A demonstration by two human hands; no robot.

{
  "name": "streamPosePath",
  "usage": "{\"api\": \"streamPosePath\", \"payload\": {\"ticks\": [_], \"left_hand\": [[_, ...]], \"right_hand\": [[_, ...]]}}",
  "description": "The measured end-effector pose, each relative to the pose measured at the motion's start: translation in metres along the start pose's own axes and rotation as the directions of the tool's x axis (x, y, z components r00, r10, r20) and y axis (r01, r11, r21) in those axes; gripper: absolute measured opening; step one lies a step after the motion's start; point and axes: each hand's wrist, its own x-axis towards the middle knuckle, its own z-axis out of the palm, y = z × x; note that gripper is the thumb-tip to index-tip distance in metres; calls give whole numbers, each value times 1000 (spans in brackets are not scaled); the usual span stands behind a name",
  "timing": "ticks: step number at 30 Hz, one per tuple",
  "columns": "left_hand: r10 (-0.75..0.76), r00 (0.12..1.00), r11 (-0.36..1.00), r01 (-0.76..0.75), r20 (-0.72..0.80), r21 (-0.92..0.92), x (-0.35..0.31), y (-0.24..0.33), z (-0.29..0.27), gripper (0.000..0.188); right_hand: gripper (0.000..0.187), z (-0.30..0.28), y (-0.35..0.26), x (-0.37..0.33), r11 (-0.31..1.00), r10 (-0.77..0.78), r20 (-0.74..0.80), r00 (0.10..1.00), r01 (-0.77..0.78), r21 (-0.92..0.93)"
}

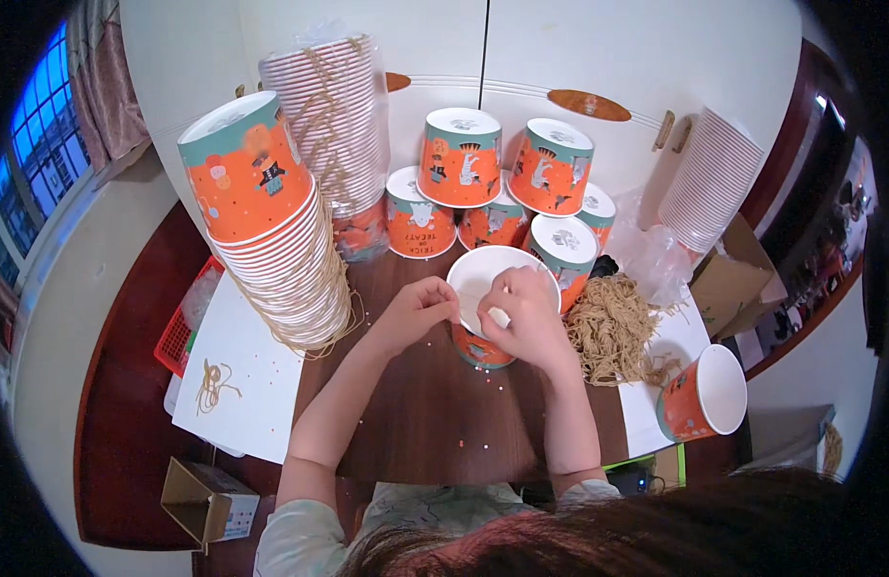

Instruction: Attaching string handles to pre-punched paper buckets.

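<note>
In front of me a paper tub (483, 262) stands upright on the table, its white inside facing up and its side orange and teal. My left hand (417, 313) is at the tub's left rim, thumb and forefinger pinched together. Over the tub's mouth is my right hand (526, 315), its fingers curled and pinched partly inside. Whatever is between the fingertips of either hand is too small to make out. To the right of the tub lies a heap of tan cords (613, 327).
A tall stack of nested tubs (262, 183) with cords hanging off it rises at the left. Behind it is a bagged stack (329, 115). Upturned tubs (461, 159) are piled at the back. A tub (721, 389) lies tilted at the right edge. Loose cords (213, 387) lie on white paper.
</note>
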Motion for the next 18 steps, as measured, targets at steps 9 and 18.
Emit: {"api": "streamPosePath", "payload": {"ticks": [9,18], "left_hand": [[28,999,993,-23,-46,115,-1,2,0,7],[74,997,950,-64,-20,307,-5,5,-1,7]], "right_hand": [[6,18,2,0,977,-58,128,990,30,211],[9,29,6,1,848,146,134,980,-194,493]]}}
